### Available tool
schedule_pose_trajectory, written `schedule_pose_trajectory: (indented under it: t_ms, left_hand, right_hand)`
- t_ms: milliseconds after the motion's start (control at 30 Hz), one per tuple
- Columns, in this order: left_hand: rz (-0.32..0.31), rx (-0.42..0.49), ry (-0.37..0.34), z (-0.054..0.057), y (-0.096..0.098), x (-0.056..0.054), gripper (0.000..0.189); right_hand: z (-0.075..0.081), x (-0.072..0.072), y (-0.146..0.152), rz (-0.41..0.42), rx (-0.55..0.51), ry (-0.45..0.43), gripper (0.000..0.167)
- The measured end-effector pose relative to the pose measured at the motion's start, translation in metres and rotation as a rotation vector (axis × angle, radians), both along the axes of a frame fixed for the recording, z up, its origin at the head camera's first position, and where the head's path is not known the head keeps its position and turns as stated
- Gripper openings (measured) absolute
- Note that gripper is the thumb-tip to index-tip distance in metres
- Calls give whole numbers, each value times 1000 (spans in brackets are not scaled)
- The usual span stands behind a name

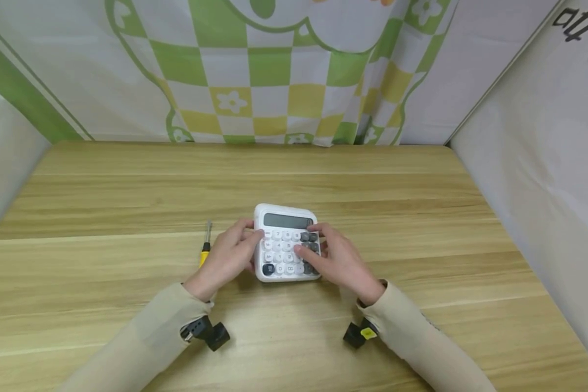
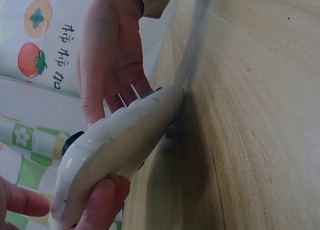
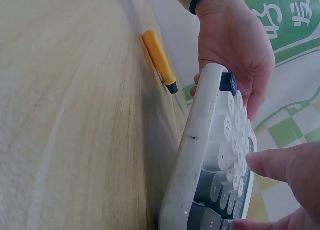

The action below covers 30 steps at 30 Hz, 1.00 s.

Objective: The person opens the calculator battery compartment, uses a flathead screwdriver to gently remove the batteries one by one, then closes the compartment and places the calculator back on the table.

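A white calculator point(image 1: 290, 275) with round white and dark grey keys is tilted, its display edge raised and its near edge down at the table. My left hand point(image 1: 229, 256) grips its left side, thumb on top by the keys. In the left wrist view, the left fingers point(image 2: 102, 202) support the underside. My right hand point(image 1: 342, 261) is at the right side, its thumb point(image 3: 272, 164) touching the keys and its index finger beside the display point(image 1: 286, 220). Its other fingers are partly hidden behind the right edge.
A screwdriver point(image 3: 159, 58) with a yellow and black handle lies just left of my left hand on the wood-grain table point(image 1: 411, 207). A green-and-yellow checked cloth point(image 1: 269, 65) hangs behind the table's far edge. White panels point(image 1: 534, 141) flank the table.
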State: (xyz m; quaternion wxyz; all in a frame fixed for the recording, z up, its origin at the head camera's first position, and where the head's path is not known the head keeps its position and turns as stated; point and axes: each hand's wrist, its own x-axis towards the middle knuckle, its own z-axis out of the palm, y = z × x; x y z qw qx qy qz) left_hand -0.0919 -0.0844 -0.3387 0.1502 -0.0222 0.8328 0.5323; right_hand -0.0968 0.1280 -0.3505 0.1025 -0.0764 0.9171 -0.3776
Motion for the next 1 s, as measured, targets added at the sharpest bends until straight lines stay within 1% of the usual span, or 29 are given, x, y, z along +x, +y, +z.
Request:
schedule_pose_trajectory:
  t_ms: [200, 333, 467, 567, 700, 800, 900, 1000]
  left_hand:
    - [16, 45, 24, 0, 1, 0, 42]
    - [18, 74, 47, -1, 1, 0, 38]
    - [5, 56, 92, -2, 2, 1, 35]
    - [-4, 45, 113, -2, 3, 1, 31]
    - [-1, 72, 104, -2, 5, 2, 28]
    - [1, 103, 94, -2, 6, 2, 29]
    - [0, 76, 128, -3, 5, 2, 30]
    - [-2, 23, 164, -4, 4, 1, 31]
  right_hand:
    - [2, -1, -1, -8, -69, -30, 48]
    - [4, -2, -2, -16, -95, -52, 51]
    - [6, -2, -4, -34, -108, -92, 57]
    - [8, -1, -6, -40, -143, -131, 61]
    - [9, -1, -8, -42, -184, -164, 65]
    - [10, -1, -9, -48, -184, -173, 67]
    - [10, -1, -10, -53, -190, -186, 68]
    - [10, -1, -11, -56, -200, -199, 68]
